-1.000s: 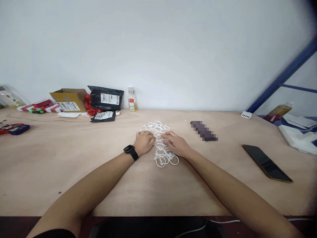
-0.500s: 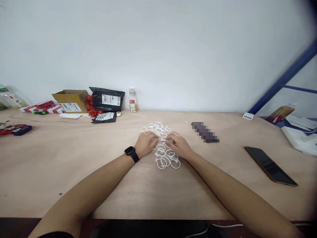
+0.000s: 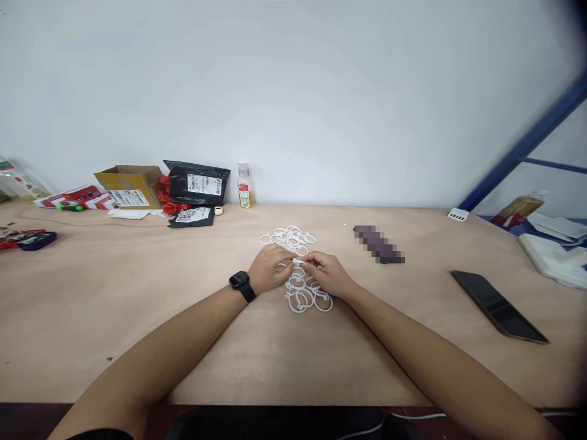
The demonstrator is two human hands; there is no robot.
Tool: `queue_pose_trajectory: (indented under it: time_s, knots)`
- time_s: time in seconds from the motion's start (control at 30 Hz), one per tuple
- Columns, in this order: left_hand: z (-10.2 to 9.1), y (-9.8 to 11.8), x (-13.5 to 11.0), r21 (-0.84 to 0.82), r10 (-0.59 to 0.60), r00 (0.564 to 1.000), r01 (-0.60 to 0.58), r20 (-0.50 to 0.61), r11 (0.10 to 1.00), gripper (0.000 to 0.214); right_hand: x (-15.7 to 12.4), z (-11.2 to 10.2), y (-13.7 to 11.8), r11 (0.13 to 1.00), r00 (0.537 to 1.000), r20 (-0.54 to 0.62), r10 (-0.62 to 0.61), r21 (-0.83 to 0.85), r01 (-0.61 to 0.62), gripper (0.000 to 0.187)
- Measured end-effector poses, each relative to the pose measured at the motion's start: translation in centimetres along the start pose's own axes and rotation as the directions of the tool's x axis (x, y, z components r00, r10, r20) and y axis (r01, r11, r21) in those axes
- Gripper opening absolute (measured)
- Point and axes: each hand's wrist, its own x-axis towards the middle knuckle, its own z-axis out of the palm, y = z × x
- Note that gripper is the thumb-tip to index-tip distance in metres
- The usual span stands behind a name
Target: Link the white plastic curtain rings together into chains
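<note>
Dead centre of the frame, head view: small white piece (image 3: 298, 261) between the two hands, probably part of a ring, too small to be sure. Right hand (image 3: 329, 273): thumb and forefinger nearly closed, pinching its right end. Left hand (image 3: 269, 269), black watch (image 3: 239, 280) on wrist: fingers curled, tips close to the other end; can't tell from where I stand whether they grip. Upper rings (image 3: 292, 241) clustered just above the hands, lower rings (image 3: 300, 306) just below, between the forearms. Step looks like fine two-handed work on one piece. Next move likely calls for a firm right pinch, left fingertips lined up, neighbouring rings not snagged. Phone (image 3: 499, 305) well apart, right of frame.
</note>
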Motion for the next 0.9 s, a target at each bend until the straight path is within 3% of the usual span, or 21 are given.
queue_pose_trajectory:
  time_s: [0.17,0.43,0.57,0.73,0.83,0.9]
  knots:
    - [-0.1,0.3,0.0,0.037,0.012,1.0,-0.011,-0.023,0.999,0.019,0.0,0.2,0.2,1.0,0.998,0.054,-0.015,-0.006,0.015,0.019]
    - [-0.2,0.1,0.0,0.033,0.045,0.999,-0.046,0.03,0.998,0.016,0.0,0.5,0.2,0.988,0.988,0.101,-0.118,-0.089,0.127,0.019]
    - [-0.2,0.1,0.0,0.008,-0.007,0.999,0.007,0.043,1.0,0.016,0.0,0.7,0.1,0.977,0.979,0.121,-0.164,-0.118,0.178,0.017]
    - [-0.3,-0.1,0.0,-0.007,0.011,1.0,-0.011,0.016,1.0,0.026,-0.1,0.2,0.5,0.972,0.982,0.074,-0.173,-0.146,0.183,0.015]
    - [-0.3,-0.7,0.1,0.048,-0.125,0.991,0.128,-0.049,0.991,0.027,-0.1,-0.3,0.8,0.964,0.978,0.062,-0.198,-0.169,0.206,0.017]
    - [-0.1,-1.3,0.1,0.114,-0.257,0.962,0.267,-0.093,0.957,0.026,0.0,-0.5,1.0,0.956,0.974,0.059,-0.22,-0.185,0.227,0.018]
